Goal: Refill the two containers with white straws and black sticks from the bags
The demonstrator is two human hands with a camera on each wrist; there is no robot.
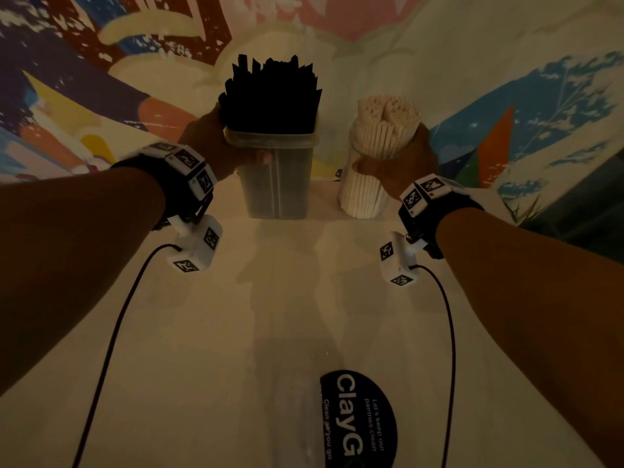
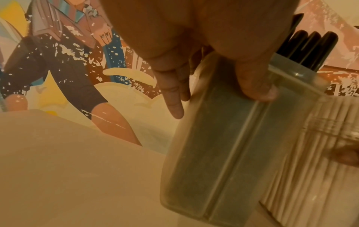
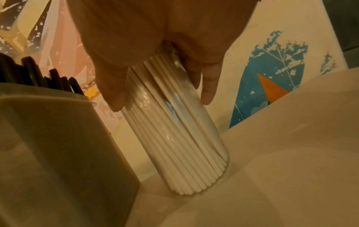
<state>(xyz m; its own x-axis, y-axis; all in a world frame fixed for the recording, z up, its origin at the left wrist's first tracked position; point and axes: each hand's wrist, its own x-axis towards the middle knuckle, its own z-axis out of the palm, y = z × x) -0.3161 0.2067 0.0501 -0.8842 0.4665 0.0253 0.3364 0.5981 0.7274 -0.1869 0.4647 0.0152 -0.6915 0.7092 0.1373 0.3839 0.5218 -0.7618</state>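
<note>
1. Upright on counter (image 1: 236, 332): square translucent tub (image 1: 278, 184), packed with black sticks (image 1: 270, 92); left hand (image 1: 216, 143) wrapped round it.
2. Just beside: clear round jar (image 1: 366, 184), crammed with white straws (image 1: 388, 113); right hand (image 1: 401, 163) clamped round it.

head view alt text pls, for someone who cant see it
Two bare hands each grip a full container on a pale counter: the left hand a square tub of black sticks, the right hand a clear jar of white straws. A colourful mural fills the wall behind.

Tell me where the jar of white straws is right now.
In the head view the jar of white straws stands at the counter's far edge by the mural wall, right of the black-stick container, gripped by the right hand.
</note>
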